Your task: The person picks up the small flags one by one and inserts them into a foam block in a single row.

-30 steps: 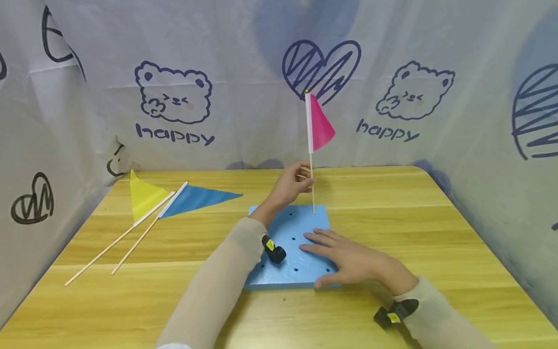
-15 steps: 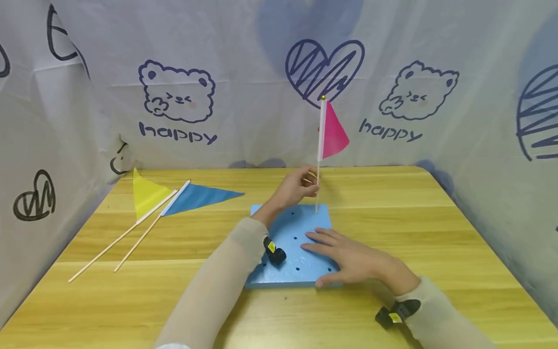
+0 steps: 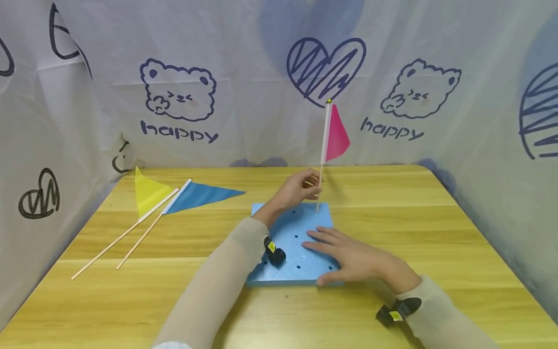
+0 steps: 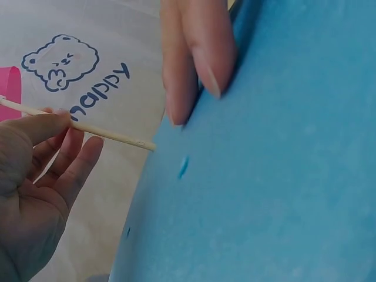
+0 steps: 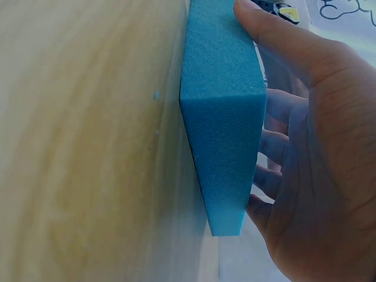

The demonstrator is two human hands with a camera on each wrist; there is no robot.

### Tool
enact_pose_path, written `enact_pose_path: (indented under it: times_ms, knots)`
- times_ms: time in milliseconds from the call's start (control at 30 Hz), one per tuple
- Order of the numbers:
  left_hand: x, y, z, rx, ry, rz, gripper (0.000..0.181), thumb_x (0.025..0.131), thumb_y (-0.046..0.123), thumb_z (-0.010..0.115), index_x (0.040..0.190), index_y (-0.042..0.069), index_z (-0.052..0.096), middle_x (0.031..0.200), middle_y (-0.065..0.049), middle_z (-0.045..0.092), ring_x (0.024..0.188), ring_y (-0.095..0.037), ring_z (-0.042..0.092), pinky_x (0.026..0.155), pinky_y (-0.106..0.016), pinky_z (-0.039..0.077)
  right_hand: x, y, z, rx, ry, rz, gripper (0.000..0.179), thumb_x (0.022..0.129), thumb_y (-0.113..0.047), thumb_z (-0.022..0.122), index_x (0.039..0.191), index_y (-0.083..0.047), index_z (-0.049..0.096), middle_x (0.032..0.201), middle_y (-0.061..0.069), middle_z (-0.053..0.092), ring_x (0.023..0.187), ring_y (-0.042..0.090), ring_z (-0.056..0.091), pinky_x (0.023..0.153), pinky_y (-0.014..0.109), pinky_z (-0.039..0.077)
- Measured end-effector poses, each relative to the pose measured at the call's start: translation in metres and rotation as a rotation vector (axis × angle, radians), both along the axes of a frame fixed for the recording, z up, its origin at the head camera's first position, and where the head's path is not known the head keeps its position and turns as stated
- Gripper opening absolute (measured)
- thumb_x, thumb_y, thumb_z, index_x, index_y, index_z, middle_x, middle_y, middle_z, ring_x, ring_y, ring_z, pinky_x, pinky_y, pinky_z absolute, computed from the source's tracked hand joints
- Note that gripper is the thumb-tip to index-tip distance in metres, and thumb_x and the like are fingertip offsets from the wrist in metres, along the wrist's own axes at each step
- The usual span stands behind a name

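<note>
My left hand (image 3: 297, 190) pinches the thin wooden stick of a pink triangular hand flag (image 3: 336, 135) between thumb and fingers. The flag leans slightly right, and the stick's lower end meets the far right corner area of a light blue foam board (image 3: 279, 242) with several small holes. In the left wrist view, the stick (image 4: 111, 134) ends right at the board's surface (image 4: 264, 176). My right hand (image 3: 348, 254) lies over the board's right side, fingers spread and straight, thumb at the front edge. The right wrist view shows that thumb (image 5: 276, 35) against the board's side (image 5: 223, 135).
On the table (image 3: 392, 232), left of the board, lie a yellow flag (image 3: 150, 194) and a blue flag (image 3: 200, 196), their sticks pointing toward the near left. A white printed cloth (image 3: 253, 87) hangs behind the table and along both sides.
The pink flag's top has swung right and sunk a little, from nearly upright to a slight rightward lean. My left hand shifted right with it. The right hand stays in place on the board.
</note>
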State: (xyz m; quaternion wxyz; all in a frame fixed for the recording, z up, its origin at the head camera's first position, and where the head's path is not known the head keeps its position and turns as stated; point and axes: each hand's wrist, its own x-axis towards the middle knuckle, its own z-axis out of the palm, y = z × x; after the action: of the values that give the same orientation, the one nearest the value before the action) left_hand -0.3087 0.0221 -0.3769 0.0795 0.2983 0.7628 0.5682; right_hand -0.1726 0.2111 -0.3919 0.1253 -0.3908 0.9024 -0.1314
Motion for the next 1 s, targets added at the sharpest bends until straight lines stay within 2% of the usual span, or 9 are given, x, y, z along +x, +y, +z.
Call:
enact_pose_path:
  times_ms: [333,700,900,1000]
  knots:
    - [0.000,0.000,-0.001,-0.012,0.003,0.003,0.019,0.098,0.007,0.060,0.116,0.003,0.061,0.105,-0.013,0.059,0.091,-0.024,0.065,0.079,-0.031,0.058,-0.001,0.000,-0.001,0.005,-0.004,-0.003,0.086,0.083,-0.076,0.053,0.154,-0.032,0.032,0.162,-0.004,0.016,0.148,0.026,0.008,0.115,0.055,0.019]
    - [0.000,-0.001,-0.004,-0.024,0.021,0.063,0.018,0.096,0.011,0.064,0.113,0.006,0.062,0.102,-0.010,0.061,0.088,-0.021,0.065,0.075,-0.025,0.058,-0.001,-0.001,-0.002,0.005,0.003,0.002,0.086,0.084,-0.075,0.053,0.154,-0.031,0.031,0.162,-0.004,0.016,0.148,0.027,0.008,0.115,0.055,0.019]
    - [0.001,-0.008,-0.002,-0.018,0.000,0.085,0.026,0.094,0.014,0.067,0.118,0.003,0.061,0.103,-0.010,0.062,0.095,-0.031,0.064,0.084,-0.038,0.057,-0.002,-0.002,0.000,0.005,0.005,-0.003,0.085,0.084,-0.074,0.054,0.154,-0.031,0.032,0.162,-0.003,0.016,0.148,0.028,0.008,0.115,0.056,0.018]
    - [0.001,-0.015,-0.001,-0.025,-0.015,0.092,0.029,0.093,0.017,0.068,0.119,0.005,0.061,0.104,-0.009,0.061,0.098,-0.032,0.064,0.084,-0.037,0.057,-0.001,-0.002,0.000,0.005,0.002,-0.012,0.085,0.083,-0.073,0.056,0.154,-0.031,0.033,0.162,-0.004,0.017,0.148,0.027,0.008,0.115,0.056,0.020]
